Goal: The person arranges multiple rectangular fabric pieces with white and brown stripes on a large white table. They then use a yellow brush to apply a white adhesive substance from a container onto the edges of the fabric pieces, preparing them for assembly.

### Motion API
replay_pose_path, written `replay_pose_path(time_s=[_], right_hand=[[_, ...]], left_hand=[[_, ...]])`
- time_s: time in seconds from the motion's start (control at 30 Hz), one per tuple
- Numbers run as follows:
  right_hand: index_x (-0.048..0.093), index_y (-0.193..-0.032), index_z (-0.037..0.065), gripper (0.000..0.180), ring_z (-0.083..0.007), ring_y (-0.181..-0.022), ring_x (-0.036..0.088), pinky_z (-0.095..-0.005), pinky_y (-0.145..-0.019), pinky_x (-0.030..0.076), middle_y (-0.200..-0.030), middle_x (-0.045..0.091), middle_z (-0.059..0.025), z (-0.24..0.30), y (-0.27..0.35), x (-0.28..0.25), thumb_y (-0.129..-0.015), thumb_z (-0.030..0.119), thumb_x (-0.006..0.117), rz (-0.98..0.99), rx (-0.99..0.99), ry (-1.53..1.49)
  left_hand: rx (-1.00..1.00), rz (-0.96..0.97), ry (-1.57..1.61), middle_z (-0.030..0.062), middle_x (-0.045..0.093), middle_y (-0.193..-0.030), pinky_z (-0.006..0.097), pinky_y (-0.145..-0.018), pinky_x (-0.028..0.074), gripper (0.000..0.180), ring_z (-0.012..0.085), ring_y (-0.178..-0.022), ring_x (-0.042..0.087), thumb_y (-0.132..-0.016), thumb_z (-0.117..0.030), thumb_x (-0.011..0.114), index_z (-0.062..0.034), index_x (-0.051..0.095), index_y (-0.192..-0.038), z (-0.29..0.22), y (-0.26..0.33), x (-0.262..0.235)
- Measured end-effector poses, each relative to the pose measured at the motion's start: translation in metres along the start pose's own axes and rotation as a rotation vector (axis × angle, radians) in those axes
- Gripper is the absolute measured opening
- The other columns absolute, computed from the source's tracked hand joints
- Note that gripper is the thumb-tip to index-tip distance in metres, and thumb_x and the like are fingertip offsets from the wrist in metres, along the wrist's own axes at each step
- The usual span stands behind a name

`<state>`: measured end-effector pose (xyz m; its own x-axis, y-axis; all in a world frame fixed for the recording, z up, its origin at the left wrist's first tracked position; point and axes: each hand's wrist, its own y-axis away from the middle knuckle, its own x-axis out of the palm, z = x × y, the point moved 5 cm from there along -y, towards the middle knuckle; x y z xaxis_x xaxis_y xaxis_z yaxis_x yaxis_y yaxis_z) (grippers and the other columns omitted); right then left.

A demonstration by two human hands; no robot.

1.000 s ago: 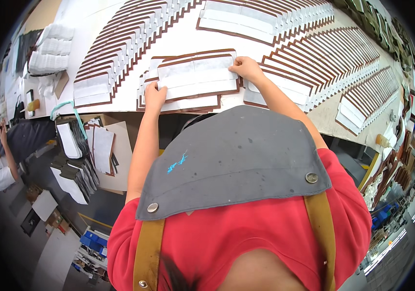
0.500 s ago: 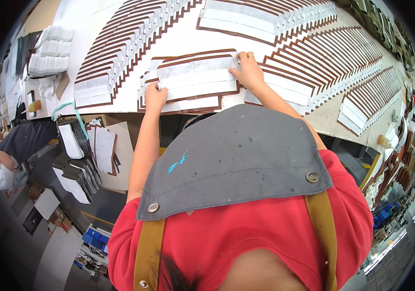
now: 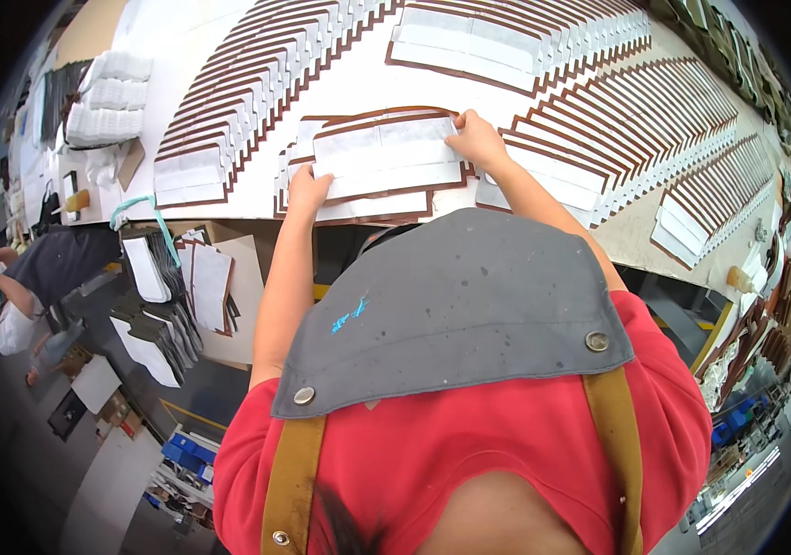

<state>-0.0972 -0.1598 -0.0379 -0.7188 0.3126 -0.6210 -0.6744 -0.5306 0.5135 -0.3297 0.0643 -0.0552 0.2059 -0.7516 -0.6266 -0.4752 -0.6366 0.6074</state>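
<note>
A white panel with brown edging [image 3: 388, 155] spans the space between my hands at the table's near edge. My left hand [image 3: 308, 190] pinches its lower left corner, thumb on the white face. At the upper right corner, my right hand [image 3: 476, 139] grips the edge with its fingers closed; the fingertips behind the panel are hidden. Beneath and behind it lie several similar panels [image 3: 386, 205], their brown borders showing at the back and front.
Fanned rows of like panels spread over the white table [image 3: 294, 97]: a left row [image 3: 194, 176], a far row [image 3: 465, 51], a right row [image 3: 553, 176] and a smaller row [image 3: 680, 227]. White bundles [image 3: 107, 106] stand at far left. Below them hang stacked dark and white pieces [image 3: 146, 268].
The whole view has shifted slightly. My right hand's fingers, more spread before, have closed at the panel's upper right corner. My left hand keeps its hold on the lower left corner.
</note>
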Motion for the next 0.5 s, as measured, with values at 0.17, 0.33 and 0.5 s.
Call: replay_pose_path(time_s=[0.17, 0.33, 0.5], right_hand=[[0.056, -0.085, 0.001, 0.024, -0.0116, -0.065, 0.05, -0.0255, -0.059, 0.041, -0.073, 0.056, -0.0047, -0.019, -0.012, -0.004, -0.069, 0.014, 0.069, 0.198, 0.12, -0.498], [0.057, -0.082, 0.004, 0.018, -0.0084, -0.064, 0.047, -0.0227, -0.058, 0.037, -0.071, 0.055, -0.0012, -0.009, -0.009, -0.057, -0.072, 0.014, 0.068, 0.171, 0.127, -0.747], [0.058, -0.081, 0.003, 0.016, -0.0054, -0.064, 0.043, -0.0202, -0.056, 0.035, -0.07, 0.052, 0.0021, -0.038, -0.049, -0.105, -0.077, 0.017, 0.064, -0.121, 0.045, -0.745]], left_hand=[[-0.028, 0.089, 0.463, 0.0097, 0.059, -0.088, 0.029, -0.063, 0.043, 0.035, 0.0164, -0.074, 0.054, -0.073, -0.013, 0.058, 0.0051, 0.053, -0.102, -0.03, 0.016, -0.013], [0.103, 0.123, 0.454, 0.0035, 0.054, -0.079, 0.024, -0.055, 0.038, 0.029, 0.01, -0.066, 0.048, -0.078, -0.013, 0.058, 0.0006, 0.052, -0.103, -0.099, 0.001, -0.029], [0.341, -0.011, 0.29, 0.0027, 0.052, -0.076, 0.025, -0.06, 0.039, 0.028, 0.0105, -0.065, 0.045, -0.078, -0.014, 0.059, 0.0008, 0.053, -0.101, -0.167, -0.054, -0.018]])
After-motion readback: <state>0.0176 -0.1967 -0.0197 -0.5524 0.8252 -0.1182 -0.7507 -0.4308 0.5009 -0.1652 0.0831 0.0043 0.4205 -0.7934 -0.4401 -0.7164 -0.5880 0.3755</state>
